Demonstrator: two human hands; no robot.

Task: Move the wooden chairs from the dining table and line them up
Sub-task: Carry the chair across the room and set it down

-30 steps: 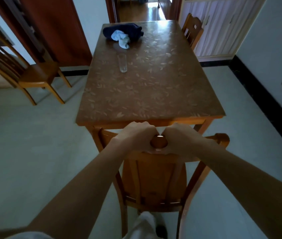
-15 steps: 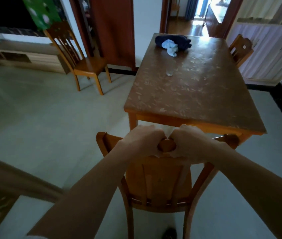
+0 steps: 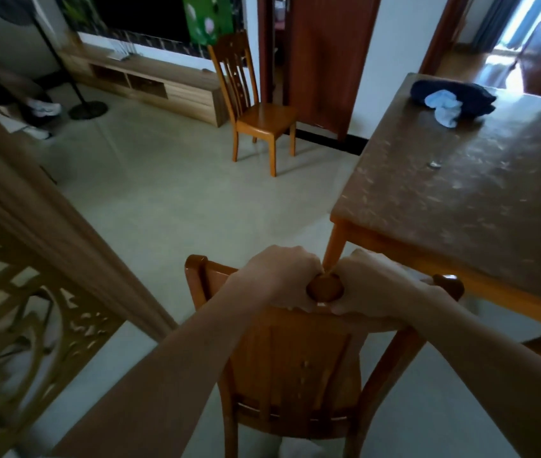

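While both hands clench the top rail of the glossy orange-brown wooden chair (image 3: 290,365), the head view shows it standing clear of the corner of the long brown patterned-top dining counter (image 3: 467,193). The left hand (image 3: 279,276) and the right hand (image 3: 371,282) sit side by side at the middle of the rail, knuckles almost touching, each grip closed tight on the wood. Across the pale tiled floor (image 3: 170,193), a second matching slat-backed wooden chair (image 3: 255,107) stands on its own near the dark red-brown door (image 3: 325,61), well apart from the counter. That looks to me like the start of the line, so I'd judge one chair placed, this one in transit, and any others yet to be fetched. A dark blue bundle with a white cloth (image 3: 450,99) lies on the far end of the counter. I can make out no brand, label or readable writing anywhere.
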